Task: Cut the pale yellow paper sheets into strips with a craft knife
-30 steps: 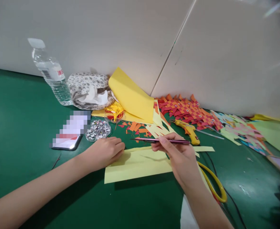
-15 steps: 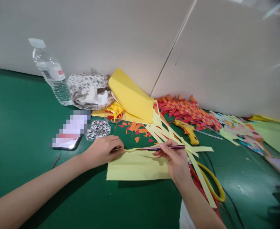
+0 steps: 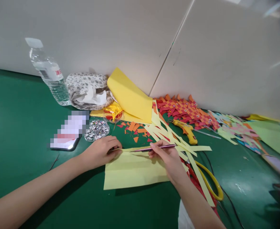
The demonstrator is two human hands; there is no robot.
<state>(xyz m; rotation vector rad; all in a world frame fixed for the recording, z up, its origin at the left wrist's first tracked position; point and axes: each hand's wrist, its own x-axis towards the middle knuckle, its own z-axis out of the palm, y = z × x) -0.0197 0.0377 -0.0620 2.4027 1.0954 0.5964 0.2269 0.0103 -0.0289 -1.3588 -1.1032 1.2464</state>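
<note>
My left hand (image 3: 106, 150) pinches the upper left end of a pale yellow paper sheet (image 3: 130, 173). In my right hand (image 3: 165, 159) is a slim, metallic pink craft knife (image 3: 162, 147), held almost level. Its thin tip points left and lies at the sheet's upper edge, where a narrow strip (image 3: 128, 149) stands partly apart. The sheet's right end is hidden under my right hand. Cut pale yellow strips (image 3: 164, 127) are heaped just beyond that hand. Yellow-handled scissors (image 3: 217, 186) lie to its right, partly covered by a strip.
Behind the hands are a dish of googly eyes (image 3: 97, 129), a phone (image 3: 70, 132), a water bottle (image 3: 49, 74), a patterned cloth tissue holder (image 3: 87, 81) and yellow paper (image 3: 130, 95). A yellow glue gun (image 3: 186, 128) lies before woven red-orange paper fish (image 3: 183, 109). A wall rises behind.
My right hand and the craft knife have moved left along the sheet's upper edge, towards my left hand. The sheet's lower left corner has shifted slightly nearer to me.
</note>
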